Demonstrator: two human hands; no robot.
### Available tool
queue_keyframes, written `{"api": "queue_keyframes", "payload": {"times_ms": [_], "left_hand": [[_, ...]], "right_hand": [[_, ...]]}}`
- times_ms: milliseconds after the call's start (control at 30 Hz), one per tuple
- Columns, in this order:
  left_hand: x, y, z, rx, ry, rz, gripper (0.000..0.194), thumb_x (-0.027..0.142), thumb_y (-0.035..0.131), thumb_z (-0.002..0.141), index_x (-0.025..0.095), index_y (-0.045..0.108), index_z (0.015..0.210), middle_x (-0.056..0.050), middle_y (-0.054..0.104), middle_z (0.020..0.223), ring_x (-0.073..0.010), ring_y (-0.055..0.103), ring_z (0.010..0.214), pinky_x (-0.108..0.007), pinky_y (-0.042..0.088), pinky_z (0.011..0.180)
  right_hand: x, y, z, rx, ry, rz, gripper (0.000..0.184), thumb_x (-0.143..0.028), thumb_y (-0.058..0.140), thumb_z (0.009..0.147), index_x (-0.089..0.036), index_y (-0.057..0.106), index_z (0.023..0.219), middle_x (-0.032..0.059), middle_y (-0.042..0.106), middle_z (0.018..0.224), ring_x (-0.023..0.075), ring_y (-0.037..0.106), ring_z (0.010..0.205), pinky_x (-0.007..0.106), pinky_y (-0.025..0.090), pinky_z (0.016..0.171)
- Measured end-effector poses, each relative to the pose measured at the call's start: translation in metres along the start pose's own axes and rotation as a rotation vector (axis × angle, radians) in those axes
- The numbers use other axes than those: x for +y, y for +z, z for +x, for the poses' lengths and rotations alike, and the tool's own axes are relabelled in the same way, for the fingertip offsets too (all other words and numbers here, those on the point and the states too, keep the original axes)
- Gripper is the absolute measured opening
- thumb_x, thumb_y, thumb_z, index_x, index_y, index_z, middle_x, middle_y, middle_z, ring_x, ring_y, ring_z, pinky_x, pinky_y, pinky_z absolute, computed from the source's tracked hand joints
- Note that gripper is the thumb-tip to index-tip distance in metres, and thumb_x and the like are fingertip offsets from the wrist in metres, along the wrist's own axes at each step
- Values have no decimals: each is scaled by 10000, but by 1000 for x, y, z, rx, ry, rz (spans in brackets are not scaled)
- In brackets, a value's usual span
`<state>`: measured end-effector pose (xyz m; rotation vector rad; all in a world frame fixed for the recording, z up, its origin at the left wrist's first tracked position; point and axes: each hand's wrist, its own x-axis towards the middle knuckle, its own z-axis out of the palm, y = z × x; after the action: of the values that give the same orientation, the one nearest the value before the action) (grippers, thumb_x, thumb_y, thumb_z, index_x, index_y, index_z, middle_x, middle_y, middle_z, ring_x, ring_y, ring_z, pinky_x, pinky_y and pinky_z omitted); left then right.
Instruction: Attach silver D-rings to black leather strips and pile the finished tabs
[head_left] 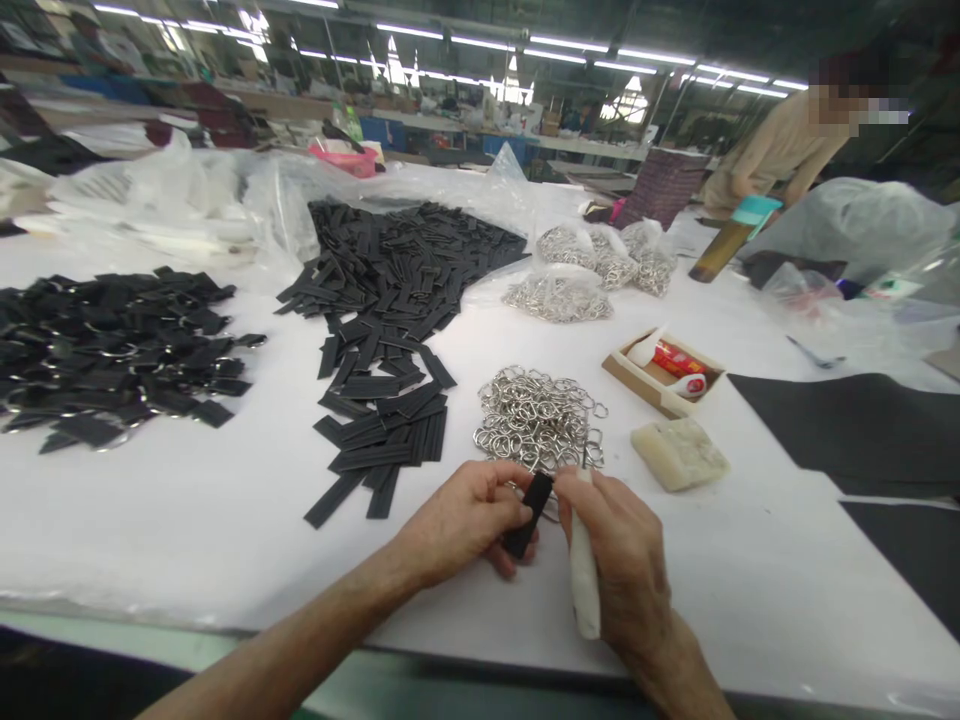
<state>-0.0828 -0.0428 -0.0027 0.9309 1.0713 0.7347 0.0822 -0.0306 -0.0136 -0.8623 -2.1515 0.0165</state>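
My left hand (480, 515) is closed on a short black strip (528, 520), pinched between thumb and fingers. My right hand (626, 545) is wrapped round a white-handled tool (585, 580), whose thin dark tip points away from me. Its thumb and forefinger meet the strip's upper end, where the detail is too small to make out. Just beyond both hands lies a heap of silver metal rings (536, 415). Loose black strips (397, 430) lie to the left of the rings, running back into a larger pile (420, 260).
At far left is a pile of black pieces with rings (112, 350). On the right are a pale yellowish block (679, 455), a small box (637, 385) with a red-labelled tube, and black sheets (847, 430). Bagged rings (559, 295), a bottle (731, 240) and a person (780, 150) are farther back.
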Motion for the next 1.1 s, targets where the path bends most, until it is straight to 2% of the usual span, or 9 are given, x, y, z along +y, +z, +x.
{"api": "queue_keyframes", "payload": {"times_ms": [100, 167, 333, 533, 767, 933, 1100], "left_hand": [[-1, 0, -1, 65, 69, 13, 524, 160, 540, 744, 142, 450, 1260, 45, 572, 581, -145, 600, 581, -223, 478, 468], [-1, 0, -1, 74, 99, 12, 628, 157, 540, 752, 158, 354, 1352, 51, 569, 587, -141, 586, 577, -223, 477, 469], [1, 0, -3, 15, 83, -45, 647, 142, 533, 755, 162, 346, 1374, 25, 607, 614, -147, 608, 592, -225, 487, 480], [2, -1, -3, 7, 58, -160, 600, 104, 550, 718, 131, 426, 1304, 8, 654, 610, -144, 641, 571, -222, 492, 505], [2, -4, 0, 32, 37, -308, 452, 194, 667, 697, 103, 590, 1134, -62, 712, 703, -151, 661, 617, -249, 510, 593], [-1, -7, 4, 89, 2, -422, 280, 208, 715, 646, 92, 670, 897, -105, 735, 782, -156, 670, 661, -278, 516, 692], [-1, -6, 5, 86, 7, -484, 193, 192, 724, 636, 96, 671, 795, -78, 730, 733, -130, 659, 611, -242, 505, 669]], "right_hand": [[1, -3, 3, 1, -117, -73, 155, -97, 435, 889, -141, 584, 890, 90, 614, 713, 191, 576, 658, 291, 452, 582], [2, -5, 5, 10, -173, -116, 149, -93, 436, 891, -155, 571, 882, 104, 637, 748, 200, 605, 710, 304, 473, 624], [1, -5, 7, 44, -219, -138, 125, -108, 444, 898, -172, 551, 893, 135, 671, 837, 215, 630, 770, 331, 501, 659], [0, -2, 1, 63, -116, 51, 158, -65, 479, 871, -164, 548, 973, 166, 661, 950, 202, 613, 755, 323, 494, 619], [0, 2, -8, 87, -72, 120, 205, -59, 494, 862, -165, 556, 1025, 194, 624, 1110, 205, 612, 815, 333, 482, 641], [-5, -2, -4, 19, -168, 25, 158, -76, 456, 883, -185, 570, 881, 125, 698, 950, 193, 620, 765, 310, 479, 633], [-10, 2, 0, 1, -264, -59, 230, -97, 410, 907, -185, 578, 778, 108, 718, 872, 199, 628, 755, 293, 487, 644]]}}
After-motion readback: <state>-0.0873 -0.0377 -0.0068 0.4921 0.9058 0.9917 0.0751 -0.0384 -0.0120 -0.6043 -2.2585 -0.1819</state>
